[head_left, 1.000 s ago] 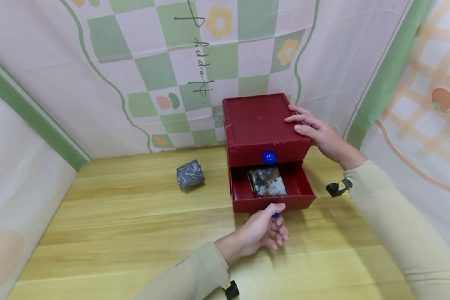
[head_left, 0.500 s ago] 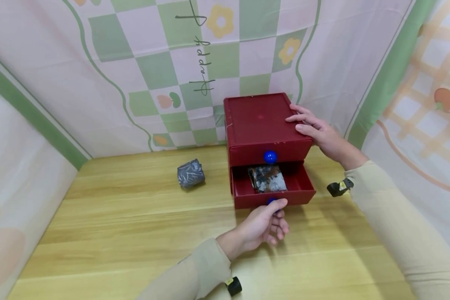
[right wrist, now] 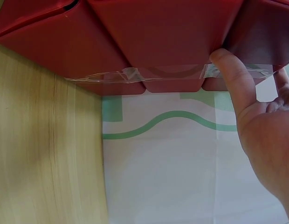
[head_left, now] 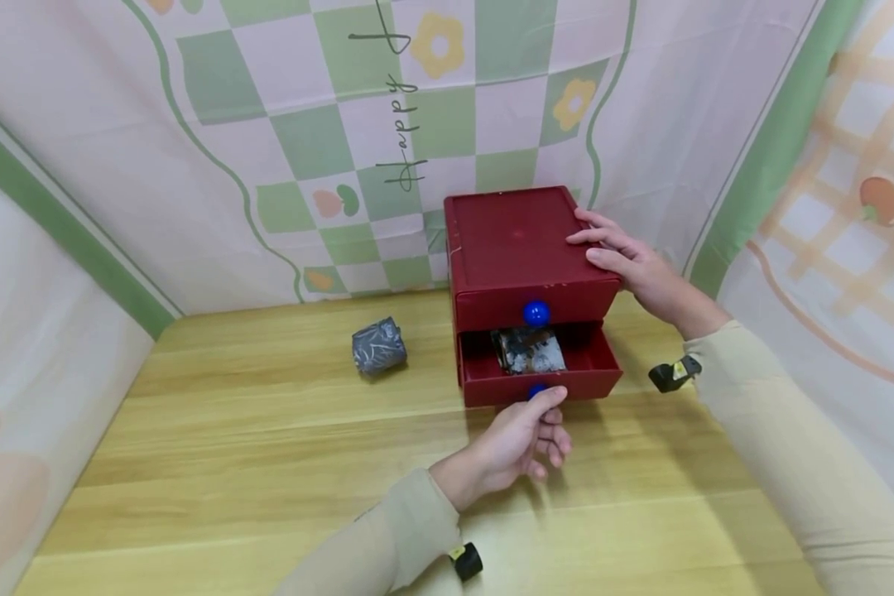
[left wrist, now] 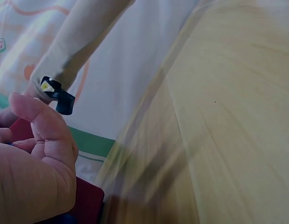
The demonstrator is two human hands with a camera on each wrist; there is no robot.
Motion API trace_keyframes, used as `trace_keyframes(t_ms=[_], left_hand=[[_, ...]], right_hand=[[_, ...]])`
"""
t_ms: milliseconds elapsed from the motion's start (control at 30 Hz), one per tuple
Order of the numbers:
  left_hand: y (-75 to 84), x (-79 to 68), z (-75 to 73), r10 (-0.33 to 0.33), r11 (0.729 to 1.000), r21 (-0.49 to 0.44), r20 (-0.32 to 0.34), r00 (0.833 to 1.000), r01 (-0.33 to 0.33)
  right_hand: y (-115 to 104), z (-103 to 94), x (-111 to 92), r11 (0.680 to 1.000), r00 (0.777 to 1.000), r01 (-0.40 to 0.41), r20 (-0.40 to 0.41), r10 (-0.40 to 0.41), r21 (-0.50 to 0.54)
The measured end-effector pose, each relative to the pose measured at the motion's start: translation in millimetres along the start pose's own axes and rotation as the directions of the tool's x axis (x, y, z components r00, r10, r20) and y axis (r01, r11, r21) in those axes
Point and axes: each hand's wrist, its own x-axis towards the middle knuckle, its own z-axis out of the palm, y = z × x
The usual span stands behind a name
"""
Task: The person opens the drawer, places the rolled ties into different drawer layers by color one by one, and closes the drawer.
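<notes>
A dark red two-drawer box (head_left: 517, 236) stands at the back right of the table, its lower drawer (head_left: 592, 385) partly pulled out. My left hand (head_left: 517, 443) pinches that drawer's blue knob (head_left: 536, 391) between thumb and index finger, the other fingers loosely curled below. Inside the drawer lies a folded patterned cloth (head_left: 531, 352) in brown, black and white. My right hand (head_left: 633, 261) rests on the box's upper right edge with fingers spread over its top. In the right wrist view, a finger (right wrist: 235, 77) lies against the red side wall. The upper drawer (head_left: 492, 308) is closed.
A rolled grey patterned cloth (head_left: 378, 346) lies on the wooden table (head_left: 268, 439), left of the box. Printed fabric (head_left: 372, 108) hangs close behind the box, with more fabric along both sides. Clear tape (right wrist: 172, 72) runs along the box's side.
The lower drawer has slid inward a little, the left hand moving forward with its knob. The right hand stays on the box, and the grey cloth has not moved.
</notes>
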Motion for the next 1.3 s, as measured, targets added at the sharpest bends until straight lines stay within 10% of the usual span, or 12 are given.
trace_keyframes(t_ms=[1300], left_hand=[[15.6,35.0,-18.9,0.089,0.996,0.025,-0.054,0.995,-0.088]], right_hand=[[-2,1.3,0,1.0,1.0,-0.017,-0.007,0.017,0.011]])
